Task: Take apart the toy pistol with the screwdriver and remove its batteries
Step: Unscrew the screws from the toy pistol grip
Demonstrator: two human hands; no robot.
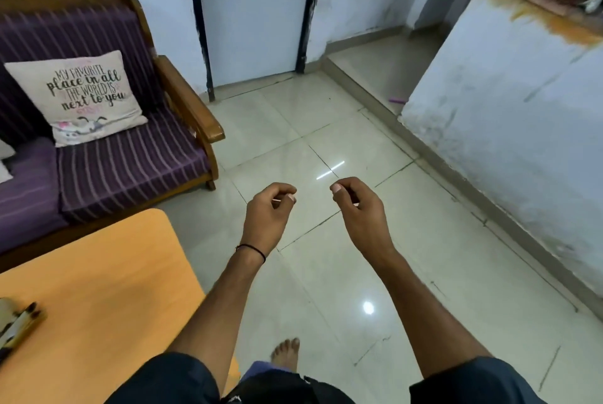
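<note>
My left hand [268, 211] and my right hand [357, 204] are stretched out in front of me above the tiled floor [326, 129], a small gap between them. On both, the fingers hang loosely curled and hold nothing. A blurred tan and black object [18, 322] lies on the orange table [98, 289] at the frame's left edge; I cannot tell what it is. No screwdriver or batteries are in view.
A wooden sofa [189, 103] with purple striped cushions and a printed pillow [76, 96] stands at the left. A white door [254, 12] is straight ahead, a stained white wall [509, 109] at the right. My bare foot [286, 353] stands on the tiles below.
</note>
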